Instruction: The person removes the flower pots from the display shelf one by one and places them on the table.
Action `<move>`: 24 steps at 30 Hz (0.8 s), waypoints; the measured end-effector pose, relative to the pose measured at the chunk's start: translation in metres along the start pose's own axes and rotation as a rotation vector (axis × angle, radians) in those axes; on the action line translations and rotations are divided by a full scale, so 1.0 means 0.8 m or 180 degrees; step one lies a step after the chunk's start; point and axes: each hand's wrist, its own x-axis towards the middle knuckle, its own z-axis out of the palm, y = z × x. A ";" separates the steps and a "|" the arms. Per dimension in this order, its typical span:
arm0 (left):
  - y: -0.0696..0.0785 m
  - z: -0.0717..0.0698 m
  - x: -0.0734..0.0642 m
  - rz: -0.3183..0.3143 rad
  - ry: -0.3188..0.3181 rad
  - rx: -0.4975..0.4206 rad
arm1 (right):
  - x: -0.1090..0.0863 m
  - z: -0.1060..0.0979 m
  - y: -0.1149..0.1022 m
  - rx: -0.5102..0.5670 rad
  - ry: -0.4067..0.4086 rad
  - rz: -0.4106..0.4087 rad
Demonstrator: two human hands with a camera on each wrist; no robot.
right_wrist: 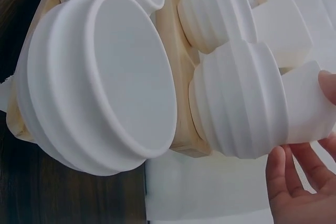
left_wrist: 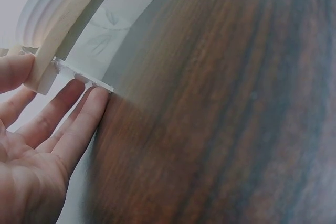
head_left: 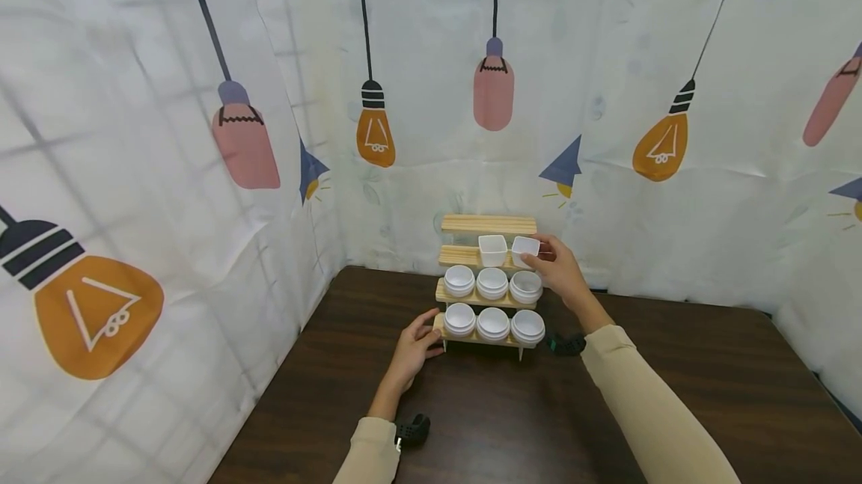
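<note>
Four-step wooden stand (head_left: 488,224): I see the left hand (head_left: 413,353) gripping it at eight o'clock, the right hand (head_left: 564,271) at three. From the right wrist, a round bowl (right_wrist: 239,103) partly hides the square cup (head_left: 525,246) that hand pinches, at two.

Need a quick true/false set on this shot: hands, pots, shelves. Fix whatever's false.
1. The right hand holds a square white pot. True.
2. The bottom shelf bears three round white pots. True.
3. The left hand grips one of the round white pots. False: its fingers and thumb hold the left end of the bottom shelf.
4. All the round white pots stand on the top shelf. False: they stand on the bottom shelf and the next shelf up.
5. The tabletop is dark brown. True.
</note>
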 end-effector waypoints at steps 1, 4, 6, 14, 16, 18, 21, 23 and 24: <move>0.000 0.000 0.000 -0.0007 0.0002 -0.0008 | -0.001 0.000 0.000 -0.0021 0.0002 -0.0017; -0.001 -0.001 -0.001 0.0011 -0.0018 -0.0002 | -0.002 -0.003 0.001 0.0003 0.0008 -0.0025; -0.001 -0.001 -0.002 0.0032 -0.0037 -0.0011 | -0.003 -0.005 0.001 0.0023 0.0011 -0.0049; 0.000 -0.002 -0.003 0.0098 -0.0082 -0.0003 | -0.008 -0.013 0.000 0.0188 0.0006 -0.0158; 0.000 -0.002 -0.002 0.0093 -0.0084 0.0002 | -0.011 -0.014 -0.002 0.0211 0.0014 -0.0152; 0.000 -0.002 -0.002 0.0085 -0.0085 -0.0001 | -0.013 -0.015 -0.003 0.0212 0.0020 -0.0149; 0.000 -0.002 -0.003 0.0091 -0.0095 0.0001 | -0.013 -0.017 0.000 0.0193 0.0043 -0.0117; 0.000 -0.002 -0.004 0.0100 -0.0099 0.0001 | -0.013 -0.018 0.003 0.0196 0.0063 -0.0085; 0.000 -0.002 -0.004 0.0114 -0.0106 0.0005 | -0.013 -0.019 0.004 0.0200 0.0079 -0.0057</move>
